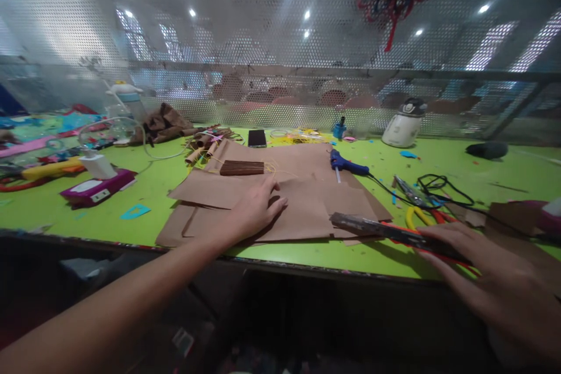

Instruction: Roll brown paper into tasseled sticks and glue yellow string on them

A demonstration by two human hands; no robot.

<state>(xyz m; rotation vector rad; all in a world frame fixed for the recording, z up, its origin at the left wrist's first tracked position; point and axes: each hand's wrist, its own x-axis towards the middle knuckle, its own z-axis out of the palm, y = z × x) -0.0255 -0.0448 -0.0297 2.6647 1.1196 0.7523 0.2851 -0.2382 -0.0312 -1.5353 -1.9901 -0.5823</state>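
Note:
My left hand [258, 205] rests on a sheet of brown paper [302, 204], thumb apart from the fingers. More brown paper lies under that sheet, reaching the table's front edge. In my right hand [486, 263] is a long dark tool with red edges [377, 228], held above the table's front right. Its speckled front end points left, over the paper's right corner; its exact kind is unclear. Just beyond my left hand, a flat dark-brown strip bundle [242, 168] with yellow string lies on the paper. A blue glue gun [348, 163] sits at the paper's right edge.
A purple power strip [99, 187] with a white plug stands left on the green table [153, 187]. Yellow-handled pliers [416, 216] and a black cable [447, 187] lie right. Behind are a phone [257, 138], a white bottle [404, 123] and a perforated metal screen [272, 29].

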